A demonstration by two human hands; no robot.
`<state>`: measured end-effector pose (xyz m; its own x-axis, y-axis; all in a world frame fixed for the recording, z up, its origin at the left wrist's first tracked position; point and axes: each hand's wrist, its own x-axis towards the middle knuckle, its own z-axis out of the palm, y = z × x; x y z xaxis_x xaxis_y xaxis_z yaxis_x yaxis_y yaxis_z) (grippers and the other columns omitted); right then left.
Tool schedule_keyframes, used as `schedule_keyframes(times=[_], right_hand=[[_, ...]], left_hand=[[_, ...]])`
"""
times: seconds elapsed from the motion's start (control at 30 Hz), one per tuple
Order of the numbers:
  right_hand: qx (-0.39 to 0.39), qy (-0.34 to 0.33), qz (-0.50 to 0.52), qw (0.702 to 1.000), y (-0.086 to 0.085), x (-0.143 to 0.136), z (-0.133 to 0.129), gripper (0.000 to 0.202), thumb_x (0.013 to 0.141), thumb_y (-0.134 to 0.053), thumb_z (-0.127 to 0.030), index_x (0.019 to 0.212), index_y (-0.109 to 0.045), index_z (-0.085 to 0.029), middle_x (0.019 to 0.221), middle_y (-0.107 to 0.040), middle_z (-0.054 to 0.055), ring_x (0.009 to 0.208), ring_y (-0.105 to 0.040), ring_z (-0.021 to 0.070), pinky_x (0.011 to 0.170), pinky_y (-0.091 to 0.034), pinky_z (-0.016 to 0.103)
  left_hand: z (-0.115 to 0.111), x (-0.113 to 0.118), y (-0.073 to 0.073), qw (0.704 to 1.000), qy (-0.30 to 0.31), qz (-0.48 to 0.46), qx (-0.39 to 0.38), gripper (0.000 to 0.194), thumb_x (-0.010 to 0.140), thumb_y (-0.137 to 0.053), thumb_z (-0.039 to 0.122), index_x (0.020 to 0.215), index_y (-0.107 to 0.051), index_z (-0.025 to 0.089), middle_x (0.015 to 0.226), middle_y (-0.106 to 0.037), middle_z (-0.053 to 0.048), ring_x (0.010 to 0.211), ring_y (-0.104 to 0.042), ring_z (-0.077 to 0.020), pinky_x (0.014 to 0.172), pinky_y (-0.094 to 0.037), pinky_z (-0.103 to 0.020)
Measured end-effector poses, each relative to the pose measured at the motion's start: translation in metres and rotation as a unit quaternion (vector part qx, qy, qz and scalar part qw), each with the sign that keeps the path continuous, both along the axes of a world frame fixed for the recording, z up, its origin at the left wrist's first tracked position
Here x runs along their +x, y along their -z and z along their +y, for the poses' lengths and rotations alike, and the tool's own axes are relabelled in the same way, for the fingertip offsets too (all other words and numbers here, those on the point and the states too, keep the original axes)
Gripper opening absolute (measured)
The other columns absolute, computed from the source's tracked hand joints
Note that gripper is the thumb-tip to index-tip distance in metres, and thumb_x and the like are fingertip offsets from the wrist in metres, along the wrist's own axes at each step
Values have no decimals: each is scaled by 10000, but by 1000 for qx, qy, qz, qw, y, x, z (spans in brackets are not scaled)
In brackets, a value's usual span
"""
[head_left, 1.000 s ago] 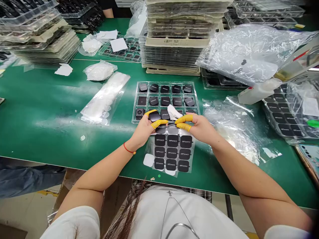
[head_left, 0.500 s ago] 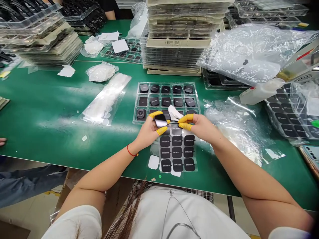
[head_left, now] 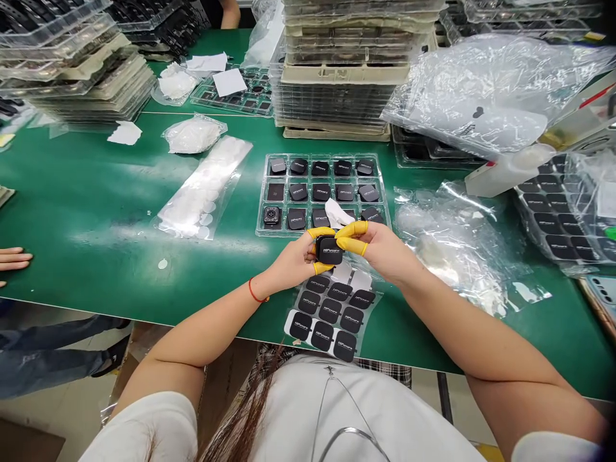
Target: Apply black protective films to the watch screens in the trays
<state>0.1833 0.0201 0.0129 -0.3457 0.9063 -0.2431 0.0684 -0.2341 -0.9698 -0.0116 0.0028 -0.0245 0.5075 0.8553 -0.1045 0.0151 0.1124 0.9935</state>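
Observation:
My left hand (head_left: 301,256), in yellow finger cots, grips a small square smartwatch body (head_left: 318,258) by its sides, above the table. A black square film sticker (head_left: 330,249) with white lettering covers its face. At the sticker's upper right, my right hand (head_left: 368,244), also in yellow finger cots, pinches its edge. Just below lies a clear sheet of similar black stickers (head_left: 330,310), some spots bare white. Behind my hands sits a clear compartment tray (head_left: 260,212) of watch bodies, most with black tops. A crumpled white cloth or paper (head_left: 337,213) lies over its front; whether my fingers touch it I cannot tell.
Tall stacks of trays (head_left: 344,102) stand behind and at the far left (head_left: 96,83). Plastic bags (head_left: 452,250) lie on the right, beside a white bottle (head_left: 510,170) and a phone (head_left: 599,298). Another person's hand (head_left: 14,258) rests at the left edge.
The black sticker is now over the watch's face, which showed glossy and bare before. My right hand has come up and left to the watch. The sticker sheet has shifted towards me and tilted.

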Motion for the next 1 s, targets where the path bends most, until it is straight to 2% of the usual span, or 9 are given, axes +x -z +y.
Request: schedule_keyframes(times=[0.23, 0.53, 0.67, 0.73, 0.83, 0.9, 0.97, 1.0], right_hand=[[7, -9, -18, 1000, 3, 1, 0, 140, 765, -724, -348, 772, -722, -208, 838, -702, 5, 791, -609, 127, 790, -473, 293], [13, -4, -47, 999, 5, 1, 1, 150, 765, -708, -354, 789, -715, -206, 865, -706, 16, 824, -623, 146, 824, -487, 321], [65, -5, -112, 992, 4, 1, 1, 173, 783, -679, -375, 824, -718, -211, 901, -708, 34, 859, -630, 175, 841, -495, 357], [119, 10, -160, 980, 3, 1, -2, 196, 796, -655, -381, 863, -720, -209, 919, -700, 46, 872, -626, 190, 849, -496, 378], [213, 14, -235, 948, 4, -2, -9, 374, 745, -700, -388, 1068, -692, -201, 975, -682, 62, 887, -613, 216, 853, -495, 409], [227, -28, -253, 940, 6, -5, -12, 509, 720, -721, -369, 1195, -636, -210, 1032, -678, 62, 892, -616, 220, 830, -505, 403], [215, -44, -255, 942, 5, -8, -7, 460, 761, -681, -352, 1200, -628, -224, 1023, -688, 49, 865, -625, 208, 789, -515, 378], [218, -29, -255, 941, 3, -10, 0, 393, 794, -648, -345, 1169, -640, -226, 1005, -694, 43, 853, -629, 201, 780, -516, 366]], left_hand=[[-1, 0, -2, 999, 9, 24, 19, 568, 795, -729, 249, 1305, -479, 236, 1010, -667, -30, 851, -685, -141, 809, -568, -295], [-2, 2, -6, 1000, 6, 22, -8, 555, 786, -721, 215, 1285, -478, 225, 991, -662, -30, 839, -680, -141, 787, -562, -292], [-1, 2, -6, 1000, 3, 24, -17, 563, 778, -725, 201, 1283, -477, 228, 983, -662, -27, 857, -671, -143, 813, -558, -308], [-1, 2, -6, 999, 0, 27, -24, 572, 776, -729, 205, 1288, -475, 229, 968, -661, -25, 848, -666, -145, 812, -559, -317], [-2, 2, -5, 1000, 8, 19, -21, 568, 783, -726, 223, 1294, -479, 235, 1031, -662, -40, 866, -661, -147, 805, -553, -308], [-1, 2, -3, 1000, 13, 17, -7, 547, 786, -724, 233, 1281, -491, 231, 1119, -655, -61, 907, -663, -154, 808, -543, -296], [0, 3, -1, 1000, 4, 9, -20, 584, 787, -722, 226, 1306, -454, 229, 1095, -669, -66, 913, -675, -163, 818, -538, -304], [1, 4, 1, 999, -6, -1, -39, 621, 786, -721, 213, 1328, -419, 222, 1026, -685, -57, 895, -684, -166, 825, -536, -314]])
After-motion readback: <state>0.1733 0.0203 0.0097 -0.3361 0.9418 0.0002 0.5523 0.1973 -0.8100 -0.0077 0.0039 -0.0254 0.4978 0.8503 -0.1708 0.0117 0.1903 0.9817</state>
